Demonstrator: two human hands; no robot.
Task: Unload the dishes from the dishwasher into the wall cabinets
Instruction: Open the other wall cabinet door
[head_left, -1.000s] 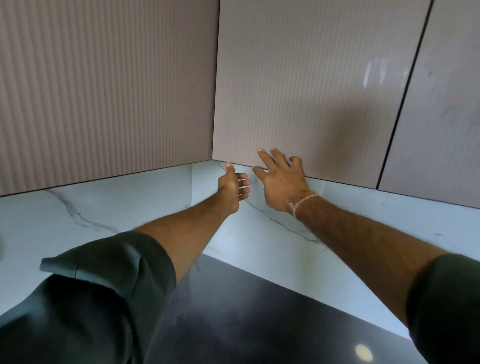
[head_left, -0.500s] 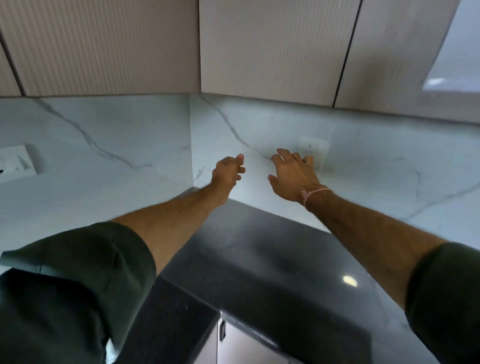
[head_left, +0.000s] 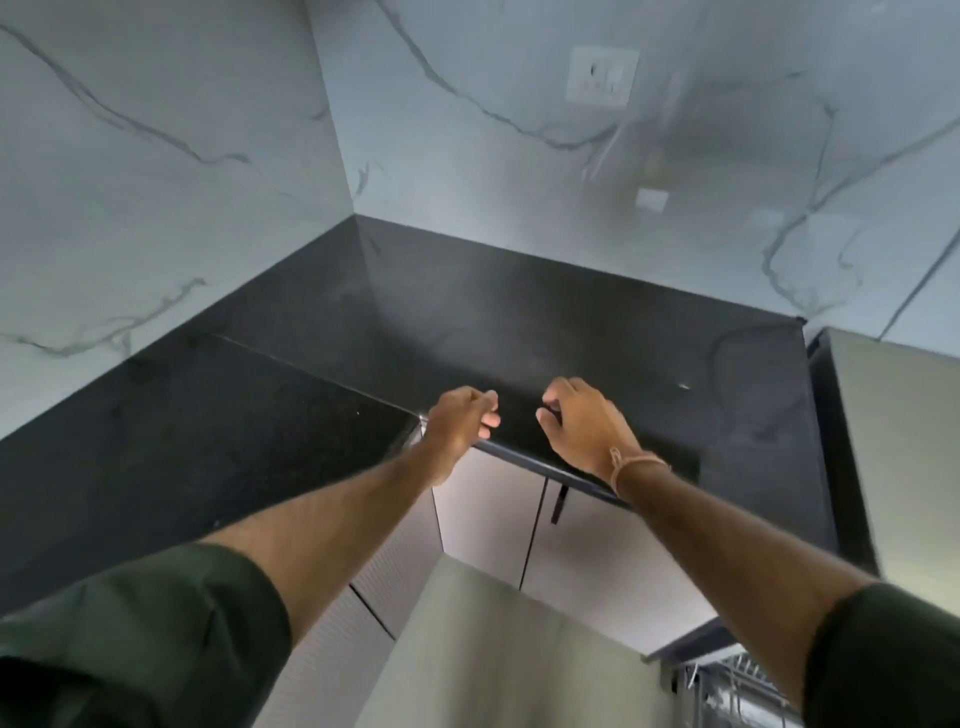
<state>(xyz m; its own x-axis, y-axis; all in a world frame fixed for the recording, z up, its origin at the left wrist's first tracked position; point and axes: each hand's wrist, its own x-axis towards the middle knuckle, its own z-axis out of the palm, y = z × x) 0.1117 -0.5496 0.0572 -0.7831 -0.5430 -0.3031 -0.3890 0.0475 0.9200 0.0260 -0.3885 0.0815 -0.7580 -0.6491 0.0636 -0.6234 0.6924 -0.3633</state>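
Observation:
My left hand (head_left: 460, 421) and my right hand (head_left: 582, 426) hover side by side over the front edge of the black corner countertop (head_left: 519, 322). Both have loosely curled fingers and hold nothing. A corner of the dishwasher's wire rack (head_left: 737, 691) shows at the bottom right, under my right forearm; its contents are too blurred to make out. A pale grey panel (head_left: 493, 649) stands beside the rack. The wall cabinets are out of view.
White marble backsplash walls meet in a corner, with a wall socket (head_left: 602, 78) on the right one. Below the counter are pale base cabinet doors (head_left: 488, 519) with a black handle (head_left: 558, 501). A grey tall surface (head_left: 893, 441) stands at the right.
The view has tilted down from the wall cabinet doors to the countertop and dishwasher. Both hands have come down from the cabinet fronts and their fingers have curled loosely.

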